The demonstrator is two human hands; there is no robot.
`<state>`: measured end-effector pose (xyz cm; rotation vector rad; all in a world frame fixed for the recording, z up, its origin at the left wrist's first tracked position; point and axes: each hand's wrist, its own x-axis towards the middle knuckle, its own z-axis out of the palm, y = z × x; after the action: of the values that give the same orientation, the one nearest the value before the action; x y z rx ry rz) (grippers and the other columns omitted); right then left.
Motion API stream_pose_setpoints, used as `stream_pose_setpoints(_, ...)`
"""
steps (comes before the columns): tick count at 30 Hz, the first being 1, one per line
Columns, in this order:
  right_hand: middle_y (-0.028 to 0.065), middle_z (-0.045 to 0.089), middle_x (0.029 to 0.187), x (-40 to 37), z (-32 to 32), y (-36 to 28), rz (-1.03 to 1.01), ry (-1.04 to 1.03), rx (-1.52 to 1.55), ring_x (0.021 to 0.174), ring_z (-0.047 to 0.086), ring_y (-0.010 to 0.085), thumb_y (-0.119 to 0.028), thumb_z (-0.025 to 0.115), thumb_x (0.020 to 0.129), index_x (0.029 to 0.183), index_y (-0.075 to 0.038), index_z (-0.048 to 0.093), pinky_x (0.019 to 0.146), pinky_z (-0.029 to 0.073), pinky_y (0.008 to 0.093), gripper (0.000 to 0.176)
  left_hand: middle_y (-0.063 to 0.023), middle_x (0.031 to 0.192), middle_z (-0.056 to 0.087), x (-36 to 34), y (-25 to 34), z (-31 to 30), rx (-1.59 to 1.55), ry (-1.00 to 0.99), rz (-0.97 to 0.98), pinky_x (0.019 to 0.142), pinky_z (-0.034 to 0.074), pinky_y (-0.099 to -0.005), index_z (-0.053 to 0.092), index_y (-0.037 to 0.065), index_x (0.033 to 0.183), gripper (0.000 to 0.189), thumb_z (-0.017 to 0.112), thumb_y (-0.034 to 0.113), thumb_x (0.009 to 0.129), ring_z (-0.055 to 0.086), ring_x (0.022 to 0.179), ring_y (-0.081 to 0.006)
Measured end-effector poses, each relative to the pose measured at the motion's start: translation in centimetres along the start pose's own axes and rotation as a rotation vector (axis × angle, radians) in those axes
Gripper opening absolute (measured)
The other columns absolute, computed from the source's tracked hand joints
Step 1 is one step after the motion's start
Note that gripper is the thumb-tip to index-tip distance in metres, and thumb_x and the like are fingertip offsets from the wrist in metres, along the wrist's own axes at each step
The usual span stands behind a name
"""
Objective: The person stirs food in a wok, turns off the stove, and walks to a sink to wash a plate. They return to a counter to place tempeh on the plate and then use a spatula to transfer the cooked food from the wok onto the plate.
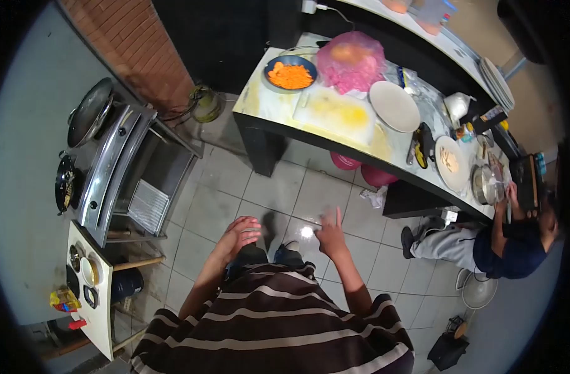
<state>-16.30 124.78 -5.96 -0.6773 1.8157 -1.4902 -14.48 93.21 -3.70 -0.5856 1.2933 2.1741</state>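
In front of the striped shirt, my left hand [240, 233] hangs over the tiled floor with its fingers stretched out and nothing in them. My right hand [330, 233] is out to the other side, one finger extended and the rest smeared by motion; I see no object in it. Neither hand touches anything. Ahead stands a counter [384, 144] with a dark bowl [274, 67] of sliced carrots [291, 77], a yellow-stained cutting board [319, 115], a pink plastic bag [353, 62] and a white plate [394, 106].
At the right a person [515, 249] works over a metal pot [484, 185], beside a plate of pale pieces [448, 163]. On the left is a metal stove [114, 168] with a lidded pan [90, 112] and a black wok [65, 181]. A small table [104, 311] holds bowls.
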Motion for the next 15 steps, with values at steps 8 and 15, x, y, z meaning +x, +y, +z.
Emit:
stream_pose_setpoints(8,0.0172,0.059,0.111,2.8,6.2,0.5,0.26,0.209,-0.508,0.104,0.058,0.0393,-0.021,0.057,0.091,0.116,-0.01,0.062,0.092,0.047,0.0448,0.027,-0.0077,0.108,0.063,-1.4,-0.3,-8.9,-0.039,0.289,0.063,0.081,0.052,-0.0336,0.056,0.008,0.117,0.031,0.055,0.029,0.096,0.064,0.094,-0.0206)
stream_pose_setpoints(15,0.0196,0.06,0.111,1.6,2.5,-0.8,0.287,0.611,-0.431,0.101,0.059,0.0415,-0.018,0.055,0.092,0.116,-0.006,0.06,0.089,0.049,0.0455,0.027,-0.0065,0.108,0.062,4.3,3.1,-7.8,0.184,0.126,-0.027,0.083,0.05,-0.0333,0.056,0.008,0.115,0.03,0.056,0.031,0.095,0.064,0.094,-0.0202)
